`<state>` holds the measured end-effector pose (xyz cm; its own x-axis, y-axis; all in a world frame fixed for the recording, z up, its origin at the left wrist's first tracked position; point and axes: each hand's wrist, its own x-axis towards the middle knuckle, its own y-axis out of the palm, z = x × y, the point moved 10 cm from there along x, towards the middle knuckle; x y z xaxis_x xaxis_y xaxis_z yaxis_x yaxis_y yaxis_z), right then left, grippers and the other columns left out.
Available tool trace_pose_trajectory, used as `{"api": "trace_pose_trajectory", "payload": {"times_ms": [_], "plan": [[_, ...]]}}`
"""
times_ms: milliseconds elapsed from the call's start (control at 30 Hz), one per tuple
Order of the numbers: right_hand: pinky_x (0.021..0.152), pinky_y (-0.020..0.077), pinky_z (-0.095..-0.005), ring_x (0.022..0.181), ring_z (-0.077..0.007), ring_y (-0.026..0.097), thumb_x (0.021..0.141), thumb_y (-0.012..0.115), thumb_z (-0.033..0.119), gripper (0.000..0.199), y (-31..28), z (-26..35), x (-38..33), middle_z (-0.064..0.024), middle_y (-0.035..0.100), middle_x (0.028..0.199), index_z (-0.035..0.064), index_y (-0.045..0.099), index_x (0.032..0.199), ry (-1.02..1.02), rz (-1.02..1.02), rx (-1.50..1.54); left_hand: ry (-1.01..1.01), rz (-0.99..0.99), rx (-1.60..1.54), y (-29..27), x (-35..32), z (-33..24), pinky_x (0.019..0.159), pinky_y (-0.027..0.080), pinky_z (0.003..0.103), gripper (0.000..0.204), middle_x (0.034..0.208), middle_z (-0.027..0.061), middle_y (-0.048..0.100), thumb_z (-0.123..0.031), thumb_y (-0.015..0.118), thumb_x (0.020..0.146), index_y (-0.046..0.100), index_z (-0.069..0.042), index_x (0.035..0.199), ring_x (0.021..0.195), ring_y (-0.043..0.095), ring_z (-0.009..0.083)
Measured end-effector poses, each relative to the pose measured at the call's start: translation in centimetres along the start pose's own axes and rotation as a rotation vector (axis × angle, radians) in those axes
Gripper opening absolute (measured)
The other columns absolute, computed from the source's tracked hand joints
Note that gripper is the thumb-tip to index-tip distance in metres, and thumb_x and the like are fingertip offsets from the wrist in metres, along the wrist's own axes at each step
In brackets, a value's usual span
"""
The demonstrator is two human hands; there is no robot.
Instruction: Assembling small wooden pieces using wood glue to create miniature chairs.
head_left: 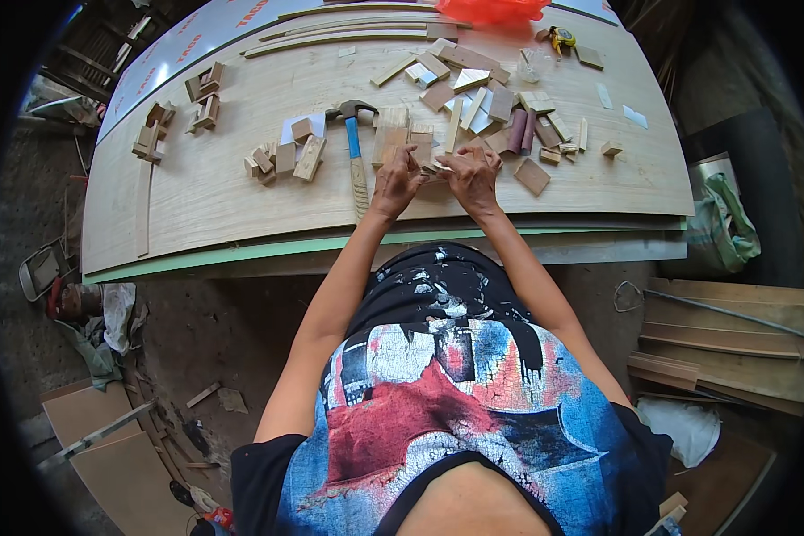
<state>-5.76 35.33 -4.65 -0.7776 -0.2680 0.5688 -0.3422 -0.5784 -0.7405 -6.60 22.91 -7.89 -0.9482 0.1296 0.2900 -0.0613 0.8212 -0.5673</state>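
My left hand (398, 184) is at the near part of the worktable, its fingers bent against a small wooden block (422, 139). Close by on the right, my right hand (474, 181) has its thumb and fingers drawn together around a small pale piece, too small to name. Just beyond my left hand stands a larger light wooden block (389, 134). To its left lies a claw hammer (354, 147) with a blue and wooden handle, head pointing away from me. What my left fingertips hold, if anything, is hidden.
Several wood offcuts (500, 98) are heaped beyond my right hand, with two dark red cylinders (523, 131) among them. Small block assemblies (207, 113) sit at the left. A tape measure (562, 38), red plastic bag (491, 10) and long strips (339, 36) lie far back.
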Motion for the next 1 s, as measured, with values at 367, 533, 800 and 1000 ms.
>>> {"api": "trace_pose_trajectory", "payload": {"times_ms": [367, 533, 800, 1000], "plan": [[0.072, 0.0317, -0.0350, 0.080, -0.0164, 0.052, 0.066, 0.063, 0.015, 0.016, 0.3, -2.3, 0.6, 0.0046, 0.063, 0.078, 0.0189, 0.066, 0.081, 0.081, 0.144, 0.100, -0.001, 0.007, 0.033, 0.0, 0.1, 0.0, 0.064, 0.045, 0.029, 0.054, 0.072, 0.0096, 0.055, -0.005, 0.070, 0.062, 0.044, 0.003, 0.109, 0.066, 0.056, 0.0206], [0.071, 0.0317, -0.0335, 0.079, -0.0158, 0.052, 0.067, 0.064, 0.018, 0.014, 0.8, -1.9, 0.4, 0.0031, 0.062, 0.074, 0.0194, 0.068, 0.081, 0.058, 0.137, 0.092, -0.002, 0.023, 0.015, 0.2, 0.0, 0.2, 0.064, 0.045, 0.029, 0.054, 0.073, 0.0098, 0.056, -0.005, 0.068, 0.063, 0.043, 0.001, 0.110, 0.068, 0.056, 0.0210], [0.073, 0.0292, -0.0369, 0.081, -0.0164, 0.053, 0.068, 0.064, 0.026, 0.014, 1.9, -1.7, 0.1, 0.0017, 0.063, 0.076, 0.0211, 0.067, 0.080, 0.092, 0.216, 0.088, 0.067, 0.015, -0.006, -0.2, -0.1, -0.2, 0.066, 0.046, 0.030, 0.052, 0.077, 0.0096, 0.058, -0.003, 0.066, 0.065, 0.044, -0.004, 0.112, 0.073, 0.058, 0.0210], [0.071, 0.0284, -0.0362, 0.078, -0.0150, 0.052, 0.068, 0.064, 0.028, 0.009, 1.5, -1.0, 0.3, 0.0052, 0.063, 0.072, 0.0205, 0.067, 0.070, 0.034, 0.160, 0.011, 0.088, 0.048, 0.036, -0.1, -0.2, -0.4, 0.066, 0.046, 0.030, 0.049, 0.077, 0.0093, 0.058, -0.001, 0.064, 0.065, 0.046, -0.004, 0.110, 0.072, 0.058, 0.0216]]}}
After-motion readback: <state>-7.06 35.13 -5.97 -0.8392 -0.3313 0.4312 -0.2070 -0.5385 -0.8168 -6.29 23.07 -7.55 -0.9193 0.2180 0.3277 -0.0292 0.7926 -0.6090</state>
